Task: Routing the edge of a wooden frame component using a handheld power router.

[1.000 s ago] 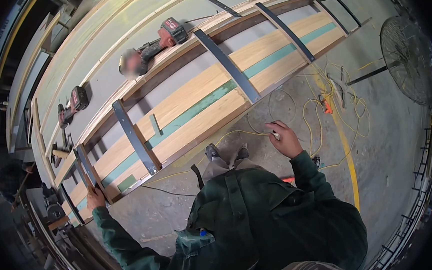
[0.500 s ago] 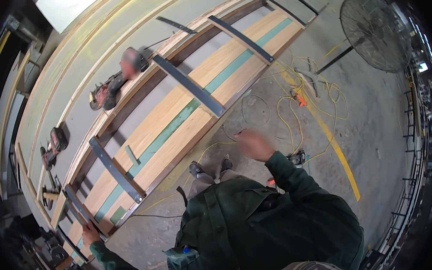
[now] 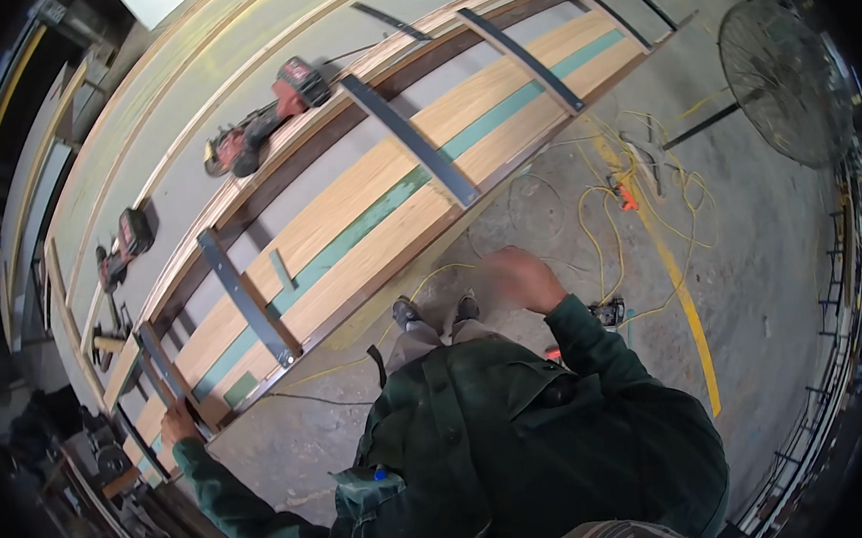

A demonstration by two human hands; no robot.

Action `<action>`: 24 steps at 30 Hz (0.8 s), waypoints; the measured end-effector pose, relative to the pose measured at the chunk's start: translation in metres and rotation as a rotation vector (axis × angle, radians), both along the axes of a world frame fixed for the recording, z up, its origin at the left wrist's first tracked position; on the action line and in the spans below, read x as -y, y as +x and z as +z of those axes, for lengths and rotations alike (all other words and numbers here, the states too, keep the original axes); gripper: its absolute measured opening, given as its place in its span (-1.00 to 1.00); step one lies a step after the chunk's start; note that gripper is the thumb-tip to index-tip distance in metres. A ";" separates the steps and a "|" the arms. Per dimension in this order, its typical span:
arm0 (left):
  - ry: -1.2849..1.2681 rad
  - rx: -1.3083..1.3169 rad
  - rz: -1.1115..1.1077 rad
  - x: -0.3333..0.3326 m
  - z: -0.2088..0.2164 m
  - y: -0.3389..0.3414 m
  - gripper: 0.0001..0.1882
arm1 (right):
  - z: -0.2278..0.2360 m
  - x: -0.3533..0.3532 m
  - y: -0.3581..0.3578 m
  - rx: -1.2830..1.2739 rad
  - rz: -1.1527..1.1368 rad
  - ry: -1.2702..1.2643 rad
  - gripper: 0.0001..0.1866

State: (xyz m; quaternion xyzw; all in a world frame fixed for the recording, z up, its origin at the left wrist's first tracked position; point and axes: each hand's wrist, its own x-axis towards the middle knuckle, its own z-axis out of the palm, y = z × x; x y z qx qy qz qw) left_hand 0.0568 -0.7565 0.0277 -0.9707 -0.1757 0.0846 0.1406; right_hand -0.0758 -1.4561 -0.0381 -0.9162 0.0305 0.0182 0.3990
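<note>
My left hand [image 3: 178, 424] is at the near left end of a long wooden panel [image 3: 346, 200] with a green stripe along its middle. Its fingers are closed around the near end of a dark crossbar [image 3: 166, 369]; part of the grip is hidden. My right hand [image 3: 522, 278] hangs in the air over the floor, short of the panel's near edge. Blur covers its fingers, and I see nothing plainly held in it. Several dark crossbars, one of them a wide bar [image 3: 410, 138], span the panel. A small green strip [image 3: 282, 270] lies on the wood.
A red and black cordless tool [image 3: 266, 119] lies on the frame's far rail, with a cordless drill [image 3: 125, 248] to its left. A large fan [image 3: 788, 82] stands at the right. Yellow cords [image 3: 597, 247] and an orange object [image 3: 628, 196] lie on the concrete floor.
The panel, tools and fan now appear farther right in the view. My left hand keeps its place at the crossbar; my right hand still hangs in the air, hardly moved.
</note>
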 end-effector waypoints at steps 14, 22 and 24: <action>-0.198 0.129 -0.061 -0.009 0.012 -0.022 -0.77 | -0.010 -0.013 0.000 0.025 0.028 0.029 -0.64; -0.071 0.038 0.099 0.041 0.018 -0.001 -0.66 | -0.005 -0.007 -0.010 -0.051 -0.018 0.103 -0.67; -0.037 0.040 0.095 0.044 0.022 -0.007 -0.66 | -0.008 -0.005 -0.011 -0.062 0.024 0.113 -0.67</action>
